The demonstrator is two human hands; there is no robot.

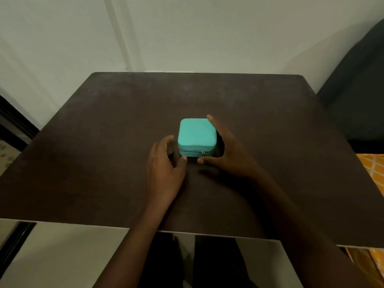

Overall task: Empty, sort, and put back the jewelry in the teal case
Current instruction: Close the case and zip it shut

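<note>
One teal zippered jewelry case (197, 134), square with rounded corners, lid closed, sits flat near the middle of a dark brown tabletop (104, 142). A small metal zipper pull (203, 153) hangs at the right end of the case's near side, on the seam between lid and base. Left hand (164, 163): spread loosely at the case's near-left corner, thumb tip touching or just short of the near side (contact cannot be confirmed), fingers curled beside the left wall, grasping nothing. Right hand (230, 150): spread wide along the right side of the case, fingers extended past its far-right corner, thumb tip just below the zipper pull, holding nothing; whether the palm touches the case cannot be told. Both forearms reach in from the near edge of the table. Surroundings: pale wall (207, 34) behind the table, a dark upholstered seat (357, 90) at right, orange patterned fabric (374, 171) below it.
</note>
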